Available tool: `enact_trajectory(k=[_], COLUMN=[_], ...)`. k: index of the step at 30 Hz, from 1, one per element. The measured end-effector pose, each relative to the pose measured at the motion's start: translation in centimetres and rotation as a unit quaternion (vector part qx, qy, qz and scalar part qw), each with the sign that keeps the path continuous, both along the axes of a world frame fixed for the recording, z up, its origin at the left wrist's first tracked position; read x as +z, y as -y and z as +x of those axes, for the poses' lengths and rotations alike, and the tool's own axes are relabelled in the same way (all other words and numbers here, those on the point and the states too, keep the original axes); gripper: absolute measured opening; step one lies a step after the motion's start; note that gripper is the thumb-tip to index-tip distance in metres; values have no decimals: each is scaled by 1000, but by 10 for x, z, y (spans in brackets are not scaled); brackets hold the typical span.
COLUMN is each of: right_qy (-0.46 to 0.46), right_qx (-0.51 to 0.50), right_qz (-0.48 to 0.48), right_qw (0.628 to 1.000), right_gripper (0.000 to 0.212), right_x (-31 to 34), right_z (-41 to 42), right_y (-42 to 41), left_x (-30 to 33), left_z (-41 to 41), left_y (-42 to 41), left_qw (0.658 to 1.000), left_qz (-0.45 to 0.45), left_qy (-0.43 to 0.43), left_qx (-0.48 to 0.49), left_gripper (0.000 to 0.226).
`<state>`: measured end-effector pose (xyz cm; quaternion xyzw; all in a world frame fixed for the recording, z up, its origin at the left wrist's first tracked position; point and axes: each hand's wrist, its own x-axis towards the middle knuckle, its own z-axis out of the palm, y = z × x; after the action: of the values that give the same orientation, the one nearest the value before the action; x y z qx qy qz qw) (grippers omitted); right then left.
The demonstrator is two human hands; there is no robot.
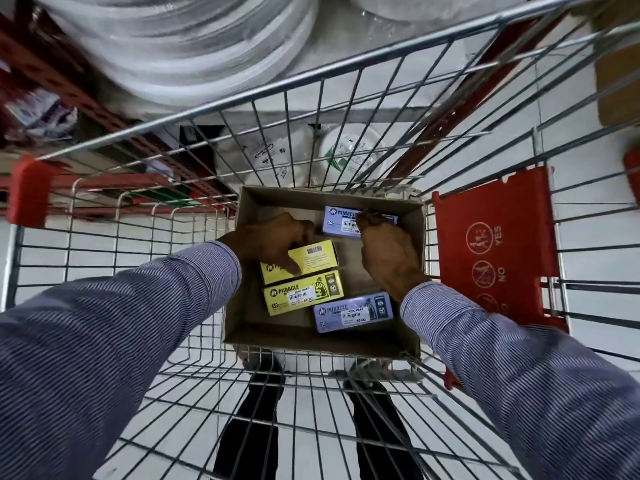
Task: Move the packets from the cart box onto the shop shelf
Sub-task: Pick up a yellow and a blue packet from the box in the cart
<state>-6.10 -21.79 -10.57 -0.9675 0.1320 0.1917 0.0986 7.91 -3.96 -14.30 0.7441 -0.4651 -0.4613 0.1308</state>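
An open cardboard box (242,313) sits in the wire cart. Inside lie two yellow packets and two purple packets. My left hand (273,240) grips the upper yellow packet (315,255), thumb on its front face. A second yellow packet (304,296) lies just below it. My right hand (388,251) reaches to the far purple packet (341,221), fingertips closed on its right part. The near purple packet (353,311) lies untouched by the box's front wall. Both arms wear blue striped sleeves.
The wire cart rim (242,95) surrounds the box, with a red child-seat flap (495,251) at right. Beyond the cart stands a red-framed shelf (69,88) holding stacks of white disposable plates (194,46). My legs show through the cart's floor.
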Motion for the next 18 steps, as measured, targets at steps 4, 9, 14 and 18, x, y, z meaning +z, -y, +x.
enact_trajectory(k=[4,9,14,18], right_qy=[-1,-13,-16,-10], right_qx=[9,18,15,8], right_qz=[-13,-31,-56,-63], right_qw=[1000,999,998,998], right_gripper=[50,48,45,46], right_x=[-2,-4,-9,-13], right_z=[1,5,10,11], right_y=[-1,-3,-4,-5], left_x=[4,7,13,14], left_z=[-1,-13,-3,-9], left_y=[9,15,19,16], left_qw=[998,987,994,986], left_qz=[25,70,30,32], left_qy=[29,131,107,159], left_qx=[-44,-61,-12,23], left_gripper=[68,88,38,25])
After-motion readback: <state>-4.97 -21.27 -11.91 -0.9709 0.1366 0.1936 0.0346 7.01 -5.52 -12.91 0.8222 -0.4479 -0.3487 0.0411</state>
